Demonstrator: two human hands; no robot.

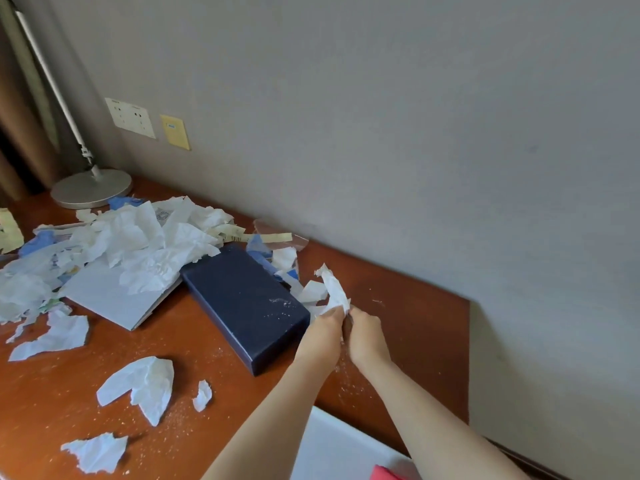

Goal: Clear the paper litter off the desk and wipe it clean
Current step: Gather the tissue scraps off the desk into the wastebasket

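Hands (343,332) around tissue (334,289) (crumpled)

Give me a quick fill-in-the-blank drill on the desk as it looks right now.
1. Both hands, left hand and right hand, hold a crumpled white ____ scrap.
2. The dark navy rectangular box lies flat on the reddish-brown wooden ____.
3. The round grey lamp base stands at the desk's far ____ corner.

Missing: paper; desk; left
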